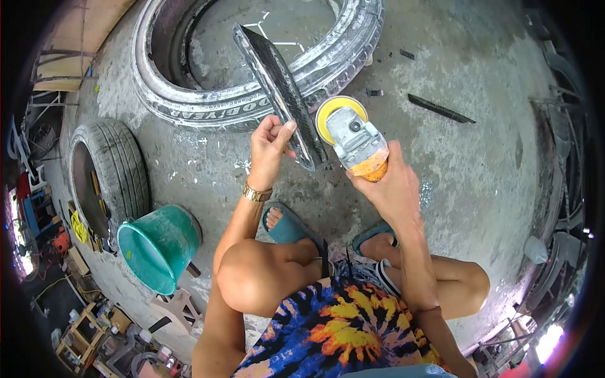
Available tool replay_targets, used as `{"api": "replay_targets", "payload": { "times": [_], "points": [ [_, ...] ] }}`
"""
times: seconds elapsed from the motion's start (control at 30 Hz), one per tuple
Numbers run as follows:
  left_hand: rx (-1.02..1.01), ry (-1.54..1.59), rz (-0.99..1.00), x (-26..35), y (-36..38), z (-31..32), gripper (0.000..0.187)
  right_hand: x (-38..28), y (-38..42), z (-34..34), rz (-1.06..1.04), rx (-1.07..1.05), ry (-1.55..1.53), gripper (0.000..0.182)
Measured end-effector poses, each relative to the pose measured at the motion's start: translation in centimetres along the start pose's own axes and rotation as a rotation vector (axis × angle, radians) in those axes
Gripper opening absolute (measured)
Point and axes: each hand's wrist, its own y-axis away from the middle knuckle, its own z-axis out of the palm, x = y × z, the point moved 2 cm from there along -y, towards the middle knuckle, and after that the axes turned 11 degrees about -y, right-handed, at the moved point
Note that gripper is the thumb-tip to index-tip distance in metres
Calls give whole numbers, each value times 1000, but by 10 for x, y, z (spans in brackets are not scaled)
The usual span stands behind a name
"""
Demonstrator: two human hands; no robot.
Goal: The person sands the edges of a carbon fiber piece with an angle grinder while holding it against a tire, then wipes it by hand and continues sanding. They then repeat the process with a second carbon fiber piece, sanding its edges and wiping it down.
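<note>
My left hand [271, 148], with a gold watch on its wrist, grips a long black carbon-look part [280, 85] by its near left edge. That part slants from upper left to lower right, its far end over a large whitish tire [157, 104]. My right hand [392, 186] is wrapped round the orange body of a grey angle grinder [354, 135]. A round yellow pad [326, 120] sits at the grinder's head, just right of the black part with a small gap between them.
A second tire [129, 167] stands at the left. Nearer lies a tilted green bucket [161, 249] beside a pale plastic piece [176, 309]. A dark strip [441, 108] and small scraps lie on the concrete floor [466, 183]. Clutter lines both sides.
</note>
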Motion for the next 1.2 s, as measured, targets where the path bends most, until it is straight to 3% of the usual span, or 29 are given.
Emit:
{"api": "replay_targets", "payload": {
  "times": [0.33, 0.6, 1.03, 1.2],
  "points": [
    [7, -76, 18, -3, -2, -1, 19, -19, -25, 7, -4, -37, 35, 52],
    [-31, -8, 4, -3, -3, -3, 18, -27, -44, 13, -139, 59, 1, 52],
    [-35, -11, -30, -5, -6, -2, 16, -48, -51, 13, -99, 0, 59, 52],
    [-61, -3, -18, -6, -7, -5, 17, -63, -75, 16, -165, 82, 98, 53]
  ]
}}
